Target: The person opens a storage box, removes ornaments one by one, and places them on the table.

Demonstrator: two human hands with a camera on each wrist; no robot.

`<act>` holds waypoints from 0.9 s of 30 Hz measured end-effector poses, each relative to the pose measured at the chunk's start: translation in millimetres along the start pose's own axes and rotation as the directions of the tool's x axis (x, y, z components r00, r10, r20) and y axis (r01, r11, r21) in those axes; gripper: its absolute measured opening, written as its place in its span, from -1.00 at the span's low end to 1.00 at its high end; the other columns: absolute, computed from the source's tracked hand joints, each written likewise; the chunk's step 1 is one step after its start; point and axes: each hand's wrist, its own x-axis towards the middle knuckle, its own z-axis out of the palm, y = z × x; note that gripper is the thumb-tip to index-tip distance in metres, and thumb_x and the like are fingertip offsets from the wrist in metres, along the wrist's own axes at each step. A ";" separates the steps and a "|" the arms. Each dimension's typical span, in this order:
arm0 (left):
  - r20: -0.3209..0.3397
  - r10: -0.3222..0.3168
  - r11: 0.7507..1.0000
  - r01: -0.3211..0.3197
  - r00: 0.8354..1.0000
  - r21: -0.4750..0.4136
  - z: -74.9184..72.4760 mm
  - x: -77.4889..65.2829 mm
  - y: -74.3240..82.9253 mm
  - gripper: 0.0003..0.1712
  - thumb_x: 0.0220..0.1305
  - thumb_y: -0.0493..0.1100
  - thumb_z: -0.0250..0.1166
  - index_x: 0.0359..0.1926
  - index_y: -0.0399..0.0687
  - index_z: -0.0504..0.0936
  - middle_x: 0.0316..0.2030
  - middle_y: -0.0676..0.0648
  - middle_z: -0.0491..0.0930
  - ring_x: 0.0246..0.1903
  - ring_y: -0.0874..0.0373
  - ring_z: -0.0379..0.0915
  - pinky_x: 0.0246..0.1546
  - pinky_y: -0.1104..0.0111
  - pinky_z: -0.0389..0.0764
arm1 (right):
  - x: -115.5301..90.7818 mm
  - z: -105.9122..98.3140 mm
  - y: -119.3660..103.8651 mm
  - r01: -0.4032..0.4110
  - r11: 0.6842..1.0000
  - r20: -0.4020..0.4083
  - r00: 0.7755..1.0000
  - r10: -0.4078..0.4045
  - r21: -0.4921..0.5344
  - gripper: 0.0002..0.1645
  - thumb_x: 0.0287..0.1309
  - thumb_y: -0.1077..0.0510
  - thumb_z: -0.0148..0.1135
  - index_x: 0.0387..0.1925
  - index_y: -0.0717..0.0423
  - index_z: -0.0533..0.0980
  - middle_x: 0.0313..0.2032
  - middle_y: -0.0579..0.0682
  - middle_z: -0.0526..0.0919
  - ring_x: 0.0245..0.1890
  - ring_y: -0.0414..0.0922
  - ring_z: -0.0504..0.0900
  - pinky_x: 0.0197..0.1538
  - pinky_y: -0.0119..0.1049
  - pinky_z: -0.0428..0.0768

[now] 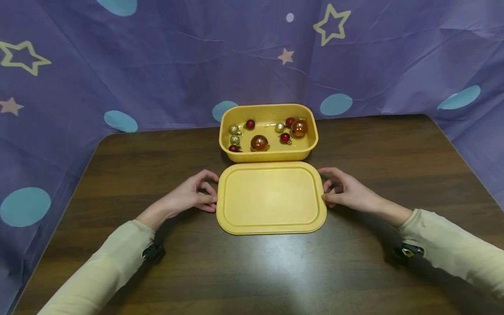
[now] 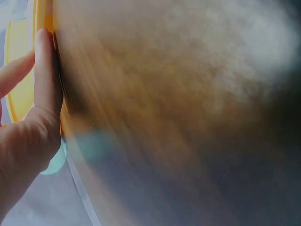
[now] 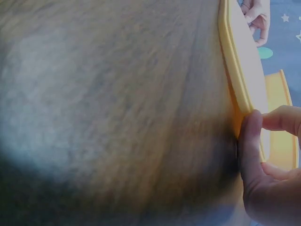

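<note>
A yellow rectangular lid (image 1: 271, 197) with rounded corners lies level in front of a matching yellow box (image 1: 271, 156). At the lid's left edge, my left hand (image 1: 194, 191) holds it with thumb and fingers. My right hand (image 1: 350, 191) grips the opposite edge, its thumb (image 3: 251, 141) against the rim in the right wrist view. Whether the lid touches the table cannot be told. Inside the uncovered box are several small baubles: two larger amber ones, including an amber bauble (image 1: 259, 143), plus red ones such as a red bauble (image 1: 250, 124), and gold ones like a gold bauble (image 1: 234, 129).
Both hands work above a dark wood-grain table (image 1: 252, 271). The box stands near its back edge, close to a purple cloth (image 1: 252, 52) with stars and blue dots. A small dark device (image 1: 153, 252) sits at the left wrist, another device (image 1: 409, 251) at the right.
</note>
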 end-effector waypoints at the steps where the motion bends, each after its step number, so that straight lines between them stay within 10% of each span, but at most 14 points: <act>1: 0.002 -0.008 1.000 0.008 1.000 0.004 0.4 0.2 0.2 -0.48 0.28 -0.52 0.13 0.20 -0.35 0.16 -0.30 -0.32 0.51 -0.34 -0.08 0.62 -0.25 0.09 0.64 | -0.2 -0.2 -1.1 -0.004 1.000 0.001 1.000 0.004 -0.015 -0.25 0.14 0.46 0.23 0.32 0.38 0.13 -0.30 0.19 0.48 -0.46 -0.07 0.59 -0.39 -0.22 0.62; 27: -0.013 -0.024 0.997 0.025 1.000 0.072 -3.0 -4.5 2.1 -0.54 0.31 -0.43 0.16 0.17 -0.45 0.23 -0.33 -0.27 0.56 -0.37 0.00 0.61 -0.28 0.17 0.65 | 1.9 4.4 -12.6 -0.038 0.990 0.037 0.998 0.044 -0.136 -0.23 0.10 0.33 0.33 0.30 0.43 0.23 -0.20 0.15 0.50 -0.33 -0.09 0.55 -0.33 -0.36 0.54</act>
